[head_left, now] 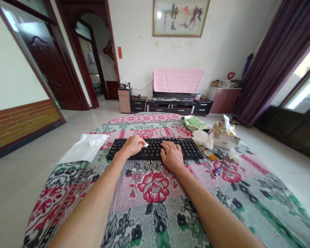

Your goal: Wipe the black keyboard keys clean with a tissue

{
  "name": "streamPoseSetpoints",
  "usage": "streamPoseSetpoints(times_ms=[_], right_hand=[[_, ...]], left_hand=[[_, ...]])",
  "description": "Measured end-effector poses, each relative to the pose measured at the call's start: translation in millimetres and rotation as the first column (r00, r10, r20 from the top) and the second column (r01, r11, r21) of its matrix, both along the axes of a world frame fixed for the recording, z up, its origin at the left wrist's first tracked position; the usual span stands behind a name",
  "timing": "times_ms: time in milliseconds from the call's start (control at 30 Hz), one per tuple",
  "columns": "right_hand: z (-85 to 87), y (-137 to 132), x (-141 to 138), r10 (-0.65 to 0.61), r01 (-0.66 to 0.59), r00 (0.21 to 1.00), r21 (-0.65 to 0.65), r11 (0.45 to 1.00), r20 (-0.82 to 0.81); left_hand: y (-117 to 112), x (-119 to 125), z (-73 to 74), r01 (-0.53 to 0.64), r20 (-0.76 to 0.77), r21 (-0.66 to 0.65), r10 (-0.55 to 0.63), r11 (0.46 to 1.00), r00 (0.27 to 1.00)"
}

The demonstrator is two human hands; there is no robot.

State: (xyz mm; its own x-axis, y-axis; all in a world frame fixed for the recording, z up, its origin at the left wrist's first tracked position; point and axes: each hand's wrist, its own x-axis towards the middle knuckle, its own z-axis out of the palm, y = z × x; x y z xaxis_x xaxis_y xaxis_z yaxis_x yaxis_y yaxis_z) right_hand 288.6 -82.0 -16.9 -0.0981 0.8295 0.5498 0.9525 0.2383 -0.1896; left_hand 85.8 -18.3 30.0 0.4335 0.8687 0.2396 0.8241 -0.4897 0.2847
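A black keyboard (155, 148) lies across a table covered by a floral cloth (155, 199). My left hand (133, 145) rests on the keyboard's left half, fingers curled round a small white wad of tissue (145, 145) pressed against the keys. My right hand (172, 155) lies on the keyboard's middle, fingers bent down onto the keys, holding nothing that I can see. The keyboard's black cable (166, 132) loops on the cloth just behind it.
A white sheet of tissue with a crumpled wad (84, 147) lies at the table's left edge. At the right stand a tissue box (224, 137), crumpled tissues, a green bag (193, 122) and cables. Beyond are tiled floor, a TV stand and curtains.
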Motion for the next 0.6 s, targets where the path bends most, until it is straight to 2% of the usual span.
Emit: streamPoseSetpoints(times_ms=[200, 433, 600], right_hand=[[-0.2, -0.1, -0.1, 0.000, 0.000, 1.000, -0.002, 1.000, 0.000], [0.8, -1.2, -0.5, -0.001, 0.001, 1.000, -0.005, 1.000, -0.007], [1.7, -1.8, -1.0, -0.001, 0.001, 1.000, 0.005, 1.000, -0.004]], left_hand=[[-5.8, 1.4, 2.1, 0.015, -0.071, -0.045, -0.018, 0.999, 0.997], [-0.7, 2.4, 1.7, -0.049, -0.049, 0.076, 0.053, 0.996, 0.997], [1.4, 23.3, -5.5, 0.026, -0.075, 0.135, -0.016, 0.990, 0.997]])
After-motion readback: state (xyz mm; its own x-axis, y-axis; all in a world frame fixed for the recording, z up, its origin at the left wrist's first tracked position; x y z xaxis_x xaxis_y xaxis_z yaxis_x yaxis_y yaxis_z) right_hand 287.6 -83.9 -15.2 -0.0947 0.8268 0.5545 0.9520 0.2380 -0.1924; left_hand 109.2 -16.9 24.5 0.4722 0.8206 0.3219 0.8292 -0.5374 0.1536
